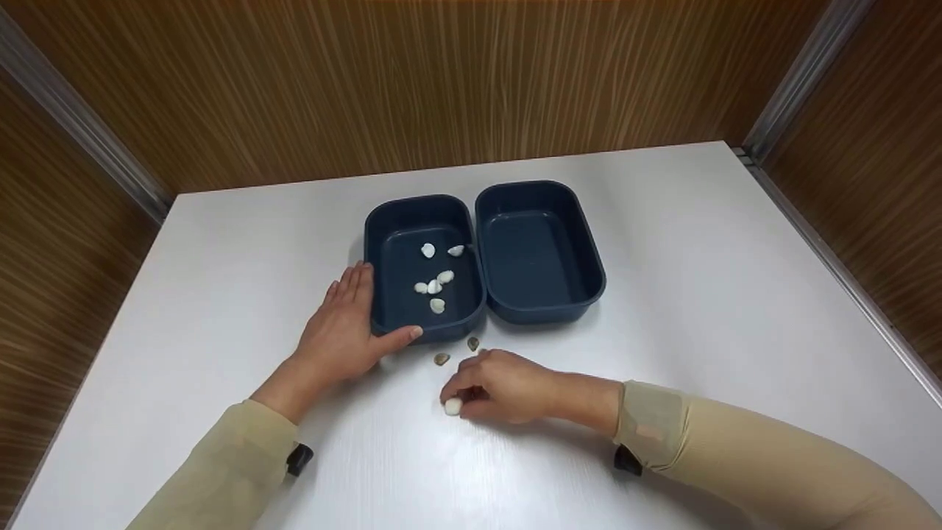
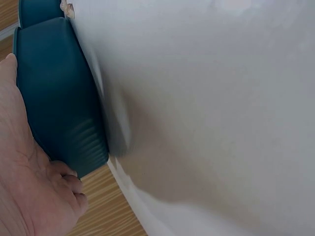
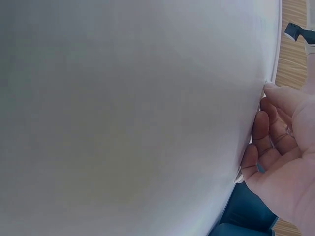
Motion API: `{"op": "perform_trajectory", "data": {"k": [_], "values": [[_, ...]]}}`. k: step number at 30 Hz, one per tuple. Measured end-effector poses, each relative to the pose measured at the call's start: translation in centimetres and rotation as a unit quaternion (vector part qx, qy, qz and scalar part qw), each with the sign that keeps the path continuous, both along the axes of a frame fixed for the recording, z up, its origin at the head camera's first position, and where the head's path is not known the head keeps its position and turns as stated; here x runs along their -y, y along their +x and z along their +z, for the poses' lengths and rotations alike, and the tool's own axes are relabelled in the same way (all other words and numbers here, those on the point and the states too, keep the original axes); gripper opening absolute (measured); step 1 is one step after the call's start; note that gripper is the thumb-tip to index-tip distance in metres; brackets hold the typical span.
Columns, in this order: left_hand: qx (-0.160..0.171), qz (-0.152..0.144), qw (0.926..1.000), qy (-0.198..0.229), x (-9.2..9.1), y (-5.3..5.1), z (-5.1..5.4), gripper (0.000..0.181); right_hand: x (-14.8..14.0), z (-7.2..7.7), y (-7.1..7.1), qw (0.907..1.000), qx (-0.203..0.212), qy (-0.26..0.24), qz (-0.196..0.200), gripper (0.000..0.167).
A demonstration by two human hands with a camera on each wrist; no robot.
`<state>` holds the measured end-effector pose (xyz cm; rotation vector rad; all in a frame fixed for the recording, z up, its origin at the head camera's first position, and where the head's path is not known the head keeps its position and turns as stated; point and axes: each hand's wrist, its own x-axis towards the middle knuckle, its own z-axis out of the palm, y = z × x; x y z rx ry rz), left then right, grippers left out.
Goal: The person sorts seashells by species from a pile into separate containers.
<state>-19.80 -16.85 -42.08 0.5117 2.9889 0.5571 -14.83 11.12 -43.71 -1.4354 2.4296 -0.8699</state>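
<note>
Shell (image 1: 452,407) is off the near end of the left bin (image 1: 394,272), pinched by the right hand (image 1: 508,386) — left hand (image 1: 338,327), farther away, rests straight-fingered along that bin's left wall.

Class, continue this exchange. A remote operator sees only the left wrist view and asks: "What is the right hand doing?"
Observer: In the head view, the right hand pinches a white piece.

Operator: I see the left hand against the container. What lies inside that one?

Observer: Six small pale pieces, by the head view.
</note>
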Motion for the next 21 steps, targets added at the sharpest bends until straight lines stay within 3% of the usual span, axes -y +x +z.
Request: {"op": "perform_trajectory", "data": {"k": [12,16,21], "values": [[0.006,0.002,1.0000,0.001,0.0,0.0,0.1,0.132,-0.2,0.4,-0.1,0.9999,0.014,-0.002,0.006,0.021],[0.002,-0.003,1.0000,0.001,0.0,0.0,0.1,0.131,-0.2,1.1,-0.3,0.9992,0.028,-0.022,0.016,0.023],[0.003,-0.003,1.0000,-0.003,0.0,0.1,0.1,0.131,-0.4,2.6,-0.7,0.9986,0.007,-0.045,0.026,0.022]]}}
